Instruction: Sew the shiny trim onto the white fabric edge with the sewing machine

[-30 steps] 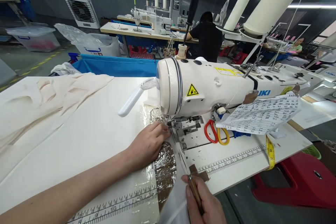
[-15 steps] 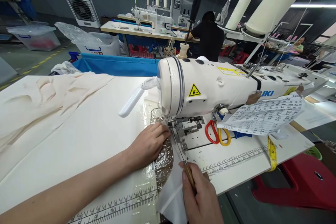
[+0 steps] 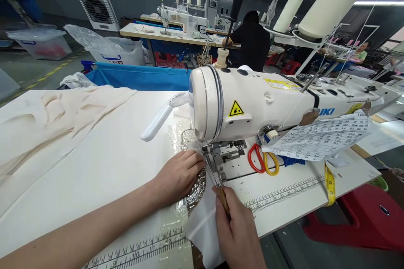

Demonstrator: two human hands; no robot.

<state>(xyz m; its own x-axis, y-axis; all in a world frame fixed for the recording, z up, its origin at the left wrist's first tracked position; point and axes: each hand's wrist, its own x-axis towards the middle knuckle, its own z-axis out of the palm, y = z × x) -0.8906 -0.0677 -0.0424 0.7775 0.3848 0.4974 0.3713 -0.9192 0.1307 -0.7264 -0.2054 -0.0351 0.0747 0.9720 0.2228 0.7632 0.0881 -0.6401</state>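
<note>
My left hand (image 3: 181,173) lies on white fabric at the needle area, fingers together and bent, their tips hidden beside the presser foot. My right hand (image 3: 236,222) is wrapped round the wooden handle of an awl (image 3: 223,201), whose thin metal shaft points up to the needle area. The white fabric (image 3: 205,227) hangs from under the sewing machine (image 3: 246,105) down toward the table's front edge, between my hands. Shiny brown tape (image 3: 197,189) covers the table beside my left hand.
Red-and-yellow-handled scissors (image 3: 256,159) lie right of the needle area, near a handwritten sheet (image 3: 318,136) and a yellow tape measure (image 3: 330,185). Cream cloth (image 3: 63,122) is spread at the left. A red stool (image 3: 356,218) stands at the right. A person in black (image 3: 254,42) sits behind.
My right hand and the awl have moved slightly up and left toward the needle area. The white fabric has shifted a little upward and left with them. My left hand has barely moved.
</note>
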